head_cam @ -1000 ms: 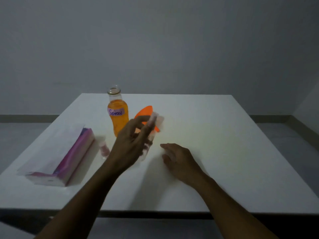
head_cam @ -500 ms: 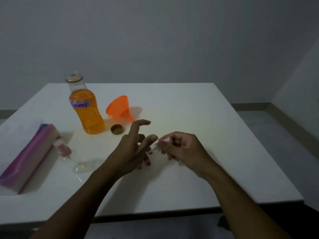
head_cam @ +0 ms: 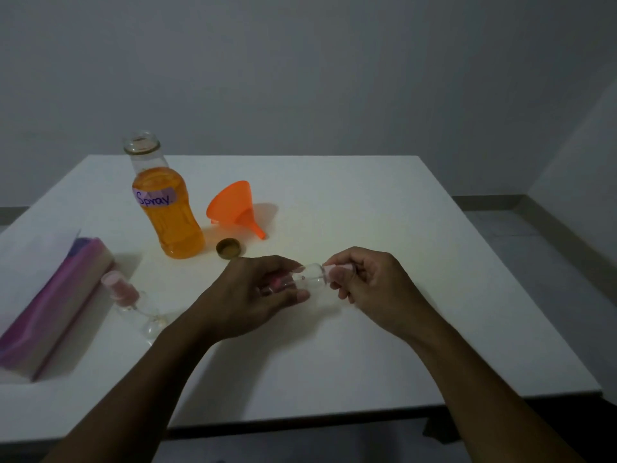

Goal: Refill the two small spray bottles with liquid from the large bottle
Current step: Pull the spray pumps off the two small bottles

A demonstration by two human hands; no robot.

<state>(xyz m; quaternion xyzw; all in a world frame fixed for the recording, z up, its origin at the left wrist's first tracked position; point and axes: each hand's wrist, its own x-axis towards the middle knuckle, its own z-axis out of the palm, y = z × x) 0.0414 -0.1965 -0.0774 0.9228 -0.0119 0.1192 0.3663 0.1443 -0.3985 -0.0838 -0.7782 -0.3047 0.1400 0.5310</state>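
A large open bottle [head_cam: 167, 208] of orange liquid, labelled "Spray", stands at the left of the white table [head_cam: 367, 212]. Its gold cap [head_cam: 228, 247] lies beside it. An orange funnel [head_cam: 235, 205] lies on its side just behind the cap. A small clear spray bottle [head_cam: 309, 279] is held sideways above the table's middle: my left hand [head_cam: 253, 295] grips its clear body and my right hand [head_cam: 364, 282] grips its pink top. A second small spray bottle [head_cam: 133, 305] with a pink top lies on the table at the left.
A pink and purple wrapped packet [head_cam: 53, 305] lies near the table's left edge, next to the second small bottle. A grey wall stands behind the table, and floor shows at the right.
My left hand carried the small spray bottle from beside the large bottle to the table's middle. My right hand rose off the table and closed on its pink top. The camera view shifted right.
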